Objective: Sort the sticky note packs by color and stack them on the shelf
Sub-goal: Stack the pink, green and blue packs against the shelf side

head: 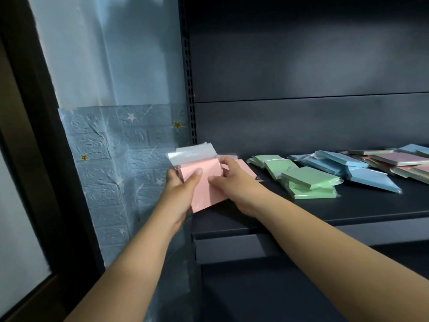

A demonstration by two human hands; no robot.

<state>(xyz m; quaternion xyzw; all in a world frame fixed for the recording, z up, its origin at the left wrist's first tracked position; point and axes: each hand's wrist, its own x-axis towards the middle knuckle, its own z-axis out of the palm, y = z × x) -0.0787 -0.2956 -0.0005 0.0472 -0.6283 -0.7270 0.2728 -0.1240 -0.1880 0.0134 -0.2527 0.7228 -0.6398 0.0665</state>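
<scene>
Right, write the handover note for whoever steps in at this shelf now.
Left hand: grips the pink pack at its left edge, thumb on top.
Right hand: grips the same pack from the right side. The pack is tilted at the left end of the shelf.
Another pink pack lies behind the right hand.
Green packs sit in a loose pile at mid-shelf; blue packs lie to their right.
A mixed pile of pink, green and blue sits at the far right.
Done: rough colour groups started.
Left: set this pack down with the pink, sort the mixed pile, square up the stacks.
</scene>
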